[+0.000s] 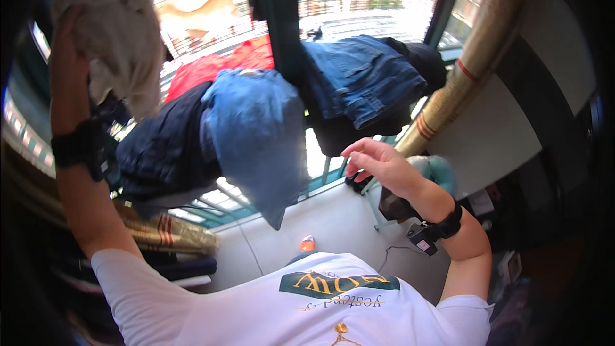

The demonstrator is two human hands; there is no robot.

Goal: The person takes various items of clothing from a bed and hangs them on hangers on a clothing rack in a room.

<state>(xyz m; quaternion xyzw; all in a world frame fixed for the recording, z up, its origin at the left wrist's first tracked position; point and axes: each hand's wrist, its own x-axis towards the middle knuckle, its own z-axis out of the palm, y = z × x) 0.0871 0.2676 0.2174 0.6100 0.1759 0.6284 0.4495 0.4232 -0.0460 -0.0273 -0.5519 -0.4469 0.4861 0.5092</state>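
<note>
My left hand is raised at the upper left against a light beige cloth; its fingers are mostly hidden by the fabric. The cloth hangs in loose folds near the window. My right hand is held out with bent fingers apart and nothing in it, just below hung blue jeans. Between the hands a blue garment hangs over the window rail, beside a dark navy garment. Behind them lies a red cloth.
A long gold wrapped roll leans at the right beside pale panels. Another gold roll lies at the lower left. A folding stand with a dark bag is below my right hand. Green railings run under the clothes.
</note>
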